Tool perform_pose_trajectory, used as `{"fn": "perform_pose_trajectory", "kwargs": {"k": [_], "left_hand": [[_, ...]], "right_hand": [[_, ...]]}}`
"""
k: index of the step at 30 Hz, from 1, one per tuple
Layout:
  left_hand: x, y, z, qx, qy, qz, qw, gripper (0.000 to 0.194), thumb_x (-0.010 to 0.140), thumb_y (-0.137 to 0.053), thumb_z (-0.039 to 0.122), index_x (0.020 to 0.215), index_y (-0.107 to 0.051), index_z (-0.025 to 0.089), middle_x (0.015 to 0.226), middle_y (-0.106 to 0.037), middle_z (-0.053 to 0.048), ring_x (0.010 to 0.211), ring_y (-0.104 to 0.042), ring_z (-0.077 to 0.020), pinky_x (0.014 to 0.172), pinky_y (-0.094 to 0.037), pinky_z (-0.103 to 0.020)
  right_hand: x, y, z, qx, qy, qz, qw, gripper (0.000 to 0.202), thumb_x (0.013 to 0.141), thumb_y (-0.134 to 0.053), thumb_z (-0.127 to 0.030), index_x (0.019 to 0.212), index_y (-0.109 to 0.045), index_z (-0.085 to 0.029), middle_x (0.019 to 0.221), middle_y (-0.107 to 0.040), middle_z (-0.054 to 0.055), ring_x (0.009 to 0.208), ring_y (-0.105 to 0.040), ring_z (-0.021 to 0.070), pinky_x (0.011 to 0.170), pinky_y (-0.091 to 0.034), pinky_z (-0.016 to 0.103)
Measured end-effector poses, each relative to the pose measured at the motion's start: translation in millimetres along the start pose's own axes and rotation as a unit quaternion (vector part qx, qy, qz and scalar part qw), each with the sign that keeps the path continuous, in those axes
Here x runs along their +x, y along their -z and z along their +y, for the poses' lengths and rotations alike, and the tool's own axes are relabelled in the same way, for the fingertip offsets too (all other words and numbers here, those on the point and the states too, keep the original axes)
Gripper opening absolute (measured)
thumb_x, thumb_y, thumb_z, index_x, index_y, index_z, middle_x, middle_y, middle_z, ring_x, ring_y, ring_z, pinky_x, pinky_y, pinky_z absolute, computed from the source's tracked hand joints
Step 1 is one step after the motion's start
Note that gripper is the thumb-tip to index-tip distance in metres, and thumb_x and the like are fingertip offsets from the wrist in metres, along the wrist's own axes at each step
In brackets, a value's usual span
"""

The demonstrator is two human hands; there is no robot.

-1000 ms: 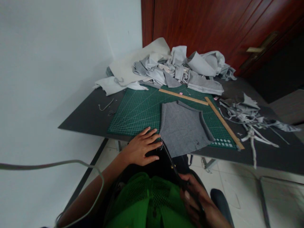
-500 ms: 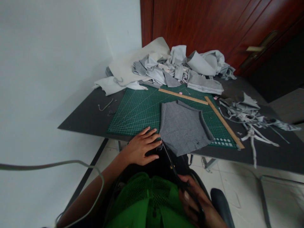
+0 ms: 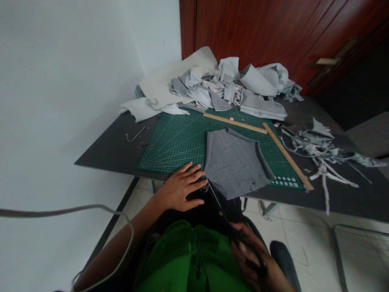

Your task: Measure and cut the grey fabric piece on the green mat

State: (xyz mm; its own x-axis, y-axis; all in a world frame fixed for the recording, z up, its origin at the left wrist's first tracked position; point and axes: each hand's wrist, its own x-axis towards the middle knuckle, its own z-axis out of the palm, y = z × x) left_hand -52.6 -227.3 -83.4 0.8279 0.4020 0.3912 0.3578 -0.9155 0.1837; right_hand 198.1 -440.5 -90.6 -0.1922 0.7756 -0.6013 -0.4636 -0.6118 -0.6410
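Note:
My left hand (image 3: 184, 187) lies with its fingers stretched out at the front edge of the green cutting mat (image 3: 178, 142), its fingertips beside the left corner of a grey piece of cloth (image 3: 235, 164). The cloth rests on the mat, its right side curled up and its front corner hanging past the table edge. Low in front of my body, my right hand (image 3: 247, 247) grips the black handles of a pair of scissors (image 3: 223, 215). The blades point up and away, their tips close to my left fingertips and the cloth's left edge.
Two wooden rulers (image 3: 234, 123) (image 3: 287, 156) lie on the mat behind and right of the cloth. Pale and grey fabric (image 3: 200, 87) is heaped at the back. Thin scraps (image 3: 322, 150) lie at the right. A cable (image 3: 100, 207) crosses the lower left.
The right hand and the scissor handles have shifted slightly to the right and down. My left hand and the cloth stay practically where they were.

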Motion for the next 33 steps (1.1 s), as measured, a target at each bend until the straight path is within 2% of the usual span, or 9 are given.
{"fn": "perform_pose_trajectory", "kwargs": {"k": [6,10,14,18,25,30,33], "left_hand": [[0,-0.5,0,0.001,0.000,0.000,1.000,0.053,0.092,-0.065,0.054,0.130,-0.067,0.019,0.141,-0.064,-0.012,0.145,-0.047,-0.0341,0.127,-0.026,-0.057],[0,-0.3,-1,0.000,-0.002,-0.002,1.000,0.053,0.091,-0.065,0.054,0.131,-0.067,0.019,0.142,-0.063,-0.012,0.145,-0.046,-0.0343,0.128,-0.025,-0.057],[-1,0.5,-1,-0.002,-0.003,-0.005,1.000,0.053,0.091,-0.067,0.053,0.131,-0.067,0.019,0.141,-0.063,-0.012,0.146,-0.045,-0.0347,0.128,-0.025,-0.057],[-1,0.5,-1,0.004,-0.007,-0.005,1.000,0.054,0.091,-0.065,0.055,0.132,-0.066,0.019,0.142,-0.063,-0.011,0.146,-0.045,-0.0344,0.127,-0.025,-0.057],[-1,-0.7,-2,0.006,-0.011,-0.005,1.000,0.054,0.091,-0.065,0.055,0.132,-0.066,0.019,0.142,-0.063,-0.012,0.146,-0.044,-0.0349,0.127,-0.025,-0.059],[0,0.3,-1,0.009,-0.011,-0.003,1.000,0.054,0.092,-0.063,0.056,0.132,-0.066,0.019,0.142,-0.063,-0.013,0.145,-0.046,-0.0350,0.126,-0.027,-0.059],[0,0.7,-1,0.010,-0.010,-0.003,1.000,0.054,0.092,-0.063,0.056,0.131,-0.066,0.018,0.141,-0.064,-0.012,0.145,-0.046,-0.0350,0.127,-0.027,-0.058]], "right_hand": [[-4,-5,-5,-0.017,-0.007,0.016,1.000,0.058,0.084,-0.078,-0.057,0.130,-0.055,-0.030,0.068,-0.047,-0.010,0.042,-0.025,0.0022,0.034,-0.023,0.012],[-5,-8,-2,-0.025,-0.020,0.009,0.999,0.061,0.081,-0.079,-0.061,0.130,-0.054,-0.032,0.063,-0.043,-0.012,0.041,-0.020,0.0023,0.034,-0.018,0.013],[-5,-7,0,-0.017,-0.020,0.012,1.000,0.064,0.080,-0.080,-0.062,0.130,-0.052,-0.032,0.060,-0.039,-0.013,0.039,-0.018,0.0021,0.033,-0.018,0.014],[-6,-9,-2,-0.022,-0.015,0.012,1.000,0.062,0.082,-0.079,-0.059,0.131,-0.052,-0.032,0.065,-0.044,-0.012,0.041,-0.021,0.0019,0.034,-0.019,0.013],[-4,-8,0,-0.016,-0.017,-0.006,1.000,0.058,0.082,-0.080,-0.059,0.127,-0.054,-0.034,0.064,-0.043,-0.012,0.040,-0.020,0.0019,0.034,-0.018,0.013],[-5,-11,1,-0.010,0.007,0.010,1.000,0.057,0.080,-0.081,-0.058,0.125,-0.057,-0.033,0.063,-0.043,-0.012,0.040,-0.019,0.0016,0.036,-0.017,0.014],[-6,-13,-2,-0.020,-0.005,0.019,1.000,0.058,0.081,-0.081,-0.057,0.127,-0.057,-0.034,0.068,-0.048,-0.010,0.041,-0.024,0.0013,0.038,-0.018,0.013]]}}
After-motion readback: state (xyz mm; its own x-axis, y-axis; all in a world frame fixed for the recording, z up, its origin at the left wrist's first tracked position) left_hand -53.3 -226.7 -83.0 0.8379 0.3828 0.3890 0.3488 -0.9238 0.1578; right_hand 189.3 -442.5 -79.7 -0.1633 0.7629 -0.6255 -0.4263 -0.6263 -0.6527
